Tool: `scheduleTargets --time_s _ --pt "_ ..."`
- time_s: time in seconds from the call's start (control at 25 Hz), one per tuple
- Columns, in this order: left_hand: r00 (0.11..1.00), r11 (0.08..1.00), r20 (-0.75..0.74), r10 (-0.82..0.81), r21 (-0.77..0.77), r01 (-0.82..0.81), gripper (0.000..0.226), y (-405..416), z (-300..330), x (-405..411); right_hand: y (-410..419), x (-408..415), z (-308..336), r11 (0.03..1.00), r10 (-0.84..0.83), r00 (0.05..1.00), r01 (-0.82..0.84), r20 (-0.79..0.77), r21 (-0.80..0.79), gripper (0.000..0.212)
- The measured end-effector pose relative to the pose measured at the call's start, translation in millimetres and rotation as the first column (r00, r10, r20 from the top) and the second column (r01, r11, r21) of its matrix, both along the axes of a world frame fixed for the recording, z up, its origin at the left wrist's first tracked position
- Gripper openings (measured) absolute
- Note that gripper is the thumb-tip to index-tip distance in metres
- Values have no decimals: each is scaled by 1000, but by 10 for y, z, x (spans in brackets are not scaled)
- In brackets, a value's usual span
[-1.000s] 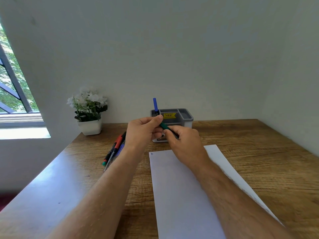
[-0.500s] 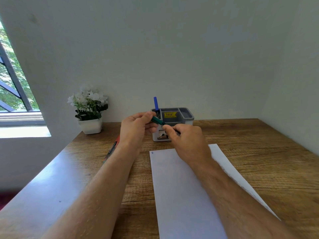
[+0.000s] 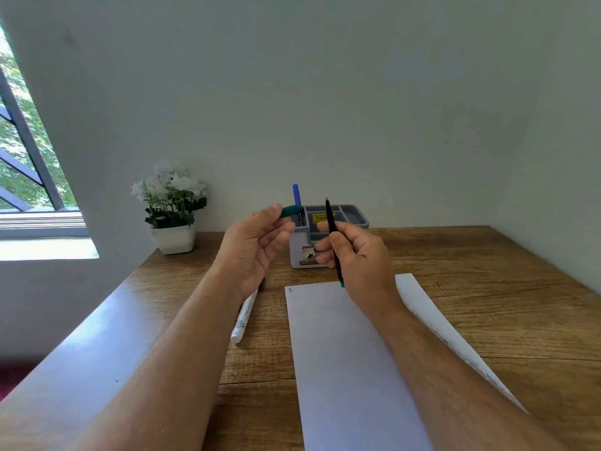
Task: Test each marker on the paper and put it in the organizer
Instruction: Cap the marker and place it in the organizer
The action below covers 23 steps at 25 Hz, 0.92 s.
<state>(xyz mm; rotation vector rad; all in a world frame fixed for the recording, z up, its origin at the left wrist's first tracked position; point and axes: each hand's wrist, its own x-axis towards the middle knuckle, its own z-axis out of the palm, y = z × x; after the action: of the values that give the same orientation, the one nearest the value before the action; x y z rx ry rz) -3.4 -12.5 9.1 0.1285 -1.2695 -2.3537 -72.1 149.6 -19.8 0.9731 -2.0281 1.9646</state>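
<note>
The green marker is now in 2 pieces: half a second ago both hands met on it in front of the organizer, and they have since drawn apart with the cap off. By my reading the uncapping step is done and the test stroke on the paper comes next.

At far left a potted white flower [image 3: 172, 209] stands against the wall on the table [image 3: 487, 304]. Nearer, a white marker [image 3: 244, 317] lies on the wood, its upper end hidden under the left wrist; any other markers beside it are covered by the arm.

The left hand [image 3: 252, 245] is raised, palm turned inward, pinching the green cap [image 3: 290, 210] between thumb and forefinger, the other fingers loosely curled.

Just right of the cap stands the grey organizer [image 3: 356, 213], with 1 blue marker [image 3: 296, 195] upright in its left compartment.

The right hand [image 3: 356, 255] hovers in front of the organizer, fingers curled round the green marker [image 3: 332, 229]. The barrel runs nearly upright, its dark writing tip apparently pointing up and its green end down, above the far edge of the paper [image 3: 351, 369]. The paper carries 1 small mark near its far left corner. If the tip is indeed uppermost, the marker needs turning over before it can write.
</note>
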Motion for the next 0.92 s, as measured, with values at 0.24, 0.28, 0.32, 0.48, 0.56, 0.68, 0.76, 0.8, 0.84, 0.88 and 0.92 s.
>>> scheduleTargets --time_s 0.24,0.28,0.32,0.48,0.56,0.68,0.76,0.8,0.84,0.88,0.92 --pt "992 990 18 -122 -69 123 12 44 0 25 -22 52 16 994 56 998 -53 23 -96 37" --pt "992 990 14 -122 -76 123 15 44 2 23 -22 59 18 994 48 999 -46 18 -103 40" --pt "992 989 10 -126 -82 127 20 40 7 20 -22 63 19 993 41 999 -39 15 -108 39" --pt "996 979 70 -57 -189 70 32 50 -4 -9 -34 56 8 995 42 995 -34 85 -98 28" --pt "991 969 124 49 -245 -17 32 63 2 -19 -42 46 0 996 52 989 -40 137 -86 28" --pt "951 842 203 233 -531 -93 24 25 30 -14 -51 35 22 977 179 941 -135 289 -166 32" --pt "902 452 184 391 -892 -13 9 -17 34 27 -60 19 0 982 179 943 -156 282 -104 25" --pt "893 232 163 419 -970 69 10 -7 34 57 -65 10 -25 988 153 957 -148 248 -37 17" --pt "892 91 171 419 -985 146 15 11 38 82 -68 10 -45 990 133 965 -139 225 14 9" --pt "887 37 209 411 -976 213 18 36 54 95 -76 14 -54 990 120 968 -133 222 45 8" --pt "876 18 251 412 -963 268 20 54 58 100 -83 15 -68 990 105 968 -124 230 67 17"
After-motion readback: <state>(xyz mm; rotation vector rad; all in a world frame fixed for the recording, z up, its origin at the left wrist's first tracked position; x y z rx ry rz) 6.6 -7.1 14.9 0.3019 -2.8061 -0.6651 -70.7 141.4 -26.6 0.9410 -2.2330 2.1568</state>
